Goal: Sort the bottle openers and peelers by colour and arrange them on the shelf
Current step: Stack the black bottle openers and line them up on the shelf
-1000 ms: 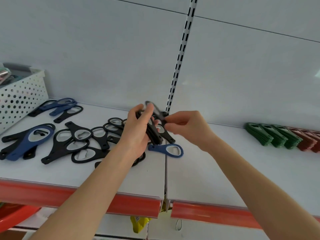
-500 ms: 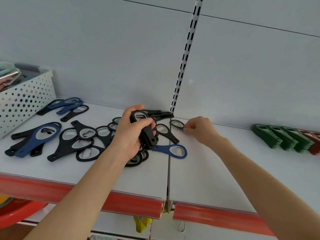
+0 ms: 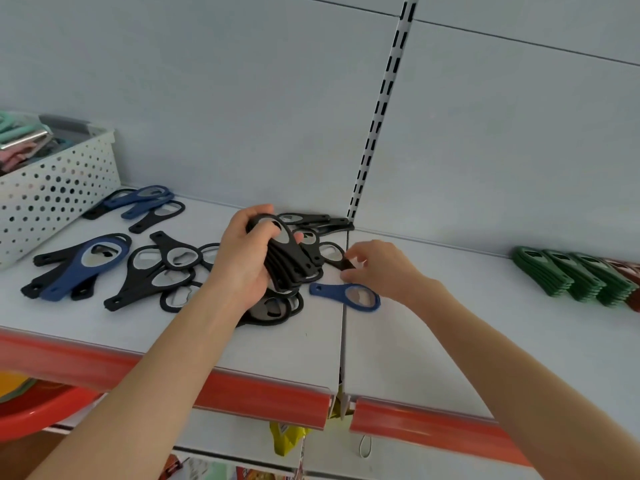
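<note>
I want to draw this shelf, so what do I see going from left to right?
White basket → loose black bottle openers → left hand gripping a black stack → right hand pinching one black opener → green openers → red openers at the edge.

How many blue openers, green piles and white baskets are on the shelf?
Blue openers: 4
Green piles: 3
White basket: 1
Total: 8

Pale grey wall panels (image 3: 207, 81) w/ slotted upright (image 3: 381, 109), white shelf (image 3: 502, 289), red front strip (image 3: 415, 422).
</note>
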The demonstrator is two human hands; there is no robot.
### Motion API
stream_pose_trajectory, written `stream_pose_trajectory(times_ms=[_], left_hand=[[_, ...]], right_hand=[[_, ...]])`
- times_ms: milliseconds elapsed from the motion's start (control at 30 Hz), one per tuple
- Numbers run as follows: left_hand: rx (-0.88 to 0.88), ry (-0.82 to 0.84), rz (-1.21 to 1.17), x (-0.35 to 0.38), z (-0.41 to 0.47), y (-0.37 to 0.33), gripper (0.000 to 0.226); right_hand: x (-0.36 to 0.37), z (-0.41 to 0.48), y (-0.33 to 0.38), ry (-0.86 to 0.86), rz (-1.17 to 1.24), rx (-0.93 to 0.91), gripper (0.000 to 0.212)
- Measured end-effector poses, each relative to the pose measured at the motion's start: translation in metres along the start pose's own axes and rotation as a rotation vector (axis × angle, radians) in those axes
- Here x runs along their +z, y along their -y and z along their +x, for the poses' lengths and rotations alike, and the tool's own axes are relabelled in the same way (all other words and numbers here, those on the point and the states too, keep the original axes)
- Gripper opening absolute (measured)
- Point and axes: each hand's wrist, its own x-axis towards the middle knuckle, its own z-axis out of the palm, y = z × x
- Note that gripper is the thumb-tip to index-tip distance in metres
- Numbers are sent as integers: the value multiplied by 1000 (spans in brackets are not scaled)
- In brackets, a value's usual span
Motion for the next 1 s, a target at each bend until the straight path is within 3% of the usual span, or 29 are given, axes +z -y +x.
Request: stream_pose_trajectory(times_ms=[133,267,300,400,467,567,633,700,867,1000], left_hand=[[42,-24,86,-13,0,-6,28],[27,-15,81,-15,0,-7,9],[11,-8,76,-13,-1,-6,5],[7,24,120,-7,-2,-2,21],[36,5,142,-9,-3,-4,14],[35,-41,101,-21,-3,-9,20],[47,-51,85,-28,-3,-13,31],[58,-32,97,-31,-5,-15,36],[54,7,109,-37,-4,-14,41],[46,31,145,-42,0,-13,36]], right_hand=[[1,0,-2,-82,84,26,17],[-10,-10,13,-218,446,-23,16],[-11,-13,23,-213,526,-83,17],[-7,-24,55,-148,592,-255,14],[-4,-21,63,-123,613,-275,7],[2,0,53,-190,456,-189,13],[9,15,44,-120,215,-114,20],[17,24,40,-41,132,-65,26],[12,25,34,-74,300,1,12],[-1,17,24,-130,529,113,18]])
